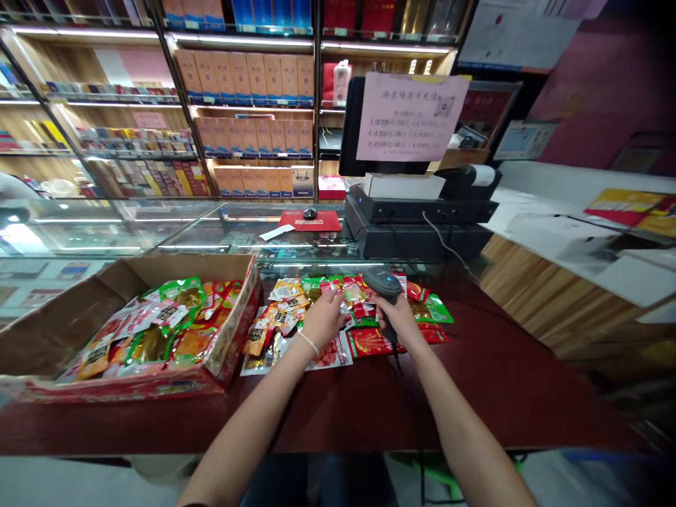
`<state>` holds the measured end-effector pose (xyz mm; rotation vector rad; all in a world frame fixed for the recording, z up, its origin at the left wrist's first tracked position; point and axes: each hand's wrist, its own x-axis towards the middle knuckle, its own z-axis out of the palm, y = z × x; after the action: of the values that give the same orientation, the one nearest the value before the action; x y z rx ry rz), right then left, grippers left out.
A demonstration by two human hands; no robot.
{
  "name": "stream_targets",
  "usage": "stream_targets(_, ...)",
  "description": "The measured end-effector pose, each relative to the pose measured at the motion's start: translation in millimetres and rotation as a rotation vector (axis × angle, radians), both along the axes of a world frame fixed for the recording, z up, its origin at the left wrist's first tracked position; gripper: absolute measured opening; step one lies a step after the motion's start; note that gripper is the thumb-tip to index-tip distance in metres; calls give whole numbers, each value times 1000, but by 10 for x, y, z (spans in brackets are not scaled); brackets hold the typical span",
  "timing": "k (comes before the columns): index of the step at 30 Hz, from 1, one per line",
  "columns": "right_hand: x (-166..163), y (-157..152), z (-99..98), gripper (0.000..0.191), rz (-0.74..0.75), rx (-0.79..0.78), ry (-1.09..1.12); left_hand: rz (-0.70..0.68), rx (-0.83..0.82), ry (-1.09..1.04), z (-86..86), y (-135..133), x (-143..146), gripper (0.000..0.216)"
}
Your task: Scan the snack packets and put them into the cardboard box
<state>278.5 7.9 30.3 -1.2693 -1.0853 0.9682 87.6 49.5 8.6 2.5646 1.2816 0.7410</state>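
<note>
My right hand is wrapped round the handle of a black barcode scanner, whose head points down at a heap of snack packets spread on the dark red counter. My left hand reaches into the heap and pinches a small red packet just left of the scanner head. A thin bracelet sits on the left wrist. The scanner's cable runs down behind my right forearm.
A shallow cardboard box holding more packets stands at the left. Behind the heap are a glass display case, a cash register with monitor and a pink notice. Shelves of boxed goods line the back wall. A white counter lies to the right.
</note>
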Motion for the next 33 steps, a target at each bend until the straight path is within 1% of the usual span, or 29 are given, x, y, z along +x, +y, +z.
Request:
stream_targets(2,50,-15,-36,31,-4,-23,51,16,-36,-30,-119,152,89,40)
stream_targets(4,86,-35,-53,33,-6,-42,85,36,-55,-49,-161,334,128,37)
stream_targets(7,116,-62,-44,32,-10,-30,102,35,-153,48,-111,653,126,42)
stream_targets(10,120,-69,-40,31,-3,-30,131,2,-301,191,-6,947,89,59)
stream_targets(12,116,-61,-54,32,-3,-52,146,-18,-372,229,52,1078,63,69)
stream_targets(15,109,-43,-82,34,1,-65,139,-14,-433,285,92,1162,50,81)
stream_targets(19,104,-38,-90,34,-2,-49,124,49,-383,438,98,1128,94,95)
stream_targets(20,103,-42,-86,34,-3,-50,120,70,-354,457,107,1100,105,94)
stream_targets(22,99,-56,-77,34,-7,-49,109,105,-282,443,146,1027,110,84)
stream_targets(25,97,-80,-66,32,-15,-33,107,116,-218,293,237,887,37,52)
stream_targets(27,97,-91,-66,32,-4,-24,116,107,-241,79,279,785,-66,32)
stream_targets(28,98,-94,-69,32,5,-24,124,110,-264,-57,285,734,-127,28)
stream_targets(30,96,-97,-82,33,11,-24,136,139,-327,-365,256,639,-243,28)
stream_targets(33,82,-100,-114,33,11,-30,143,201,-465,-850,126,514,-350,34)
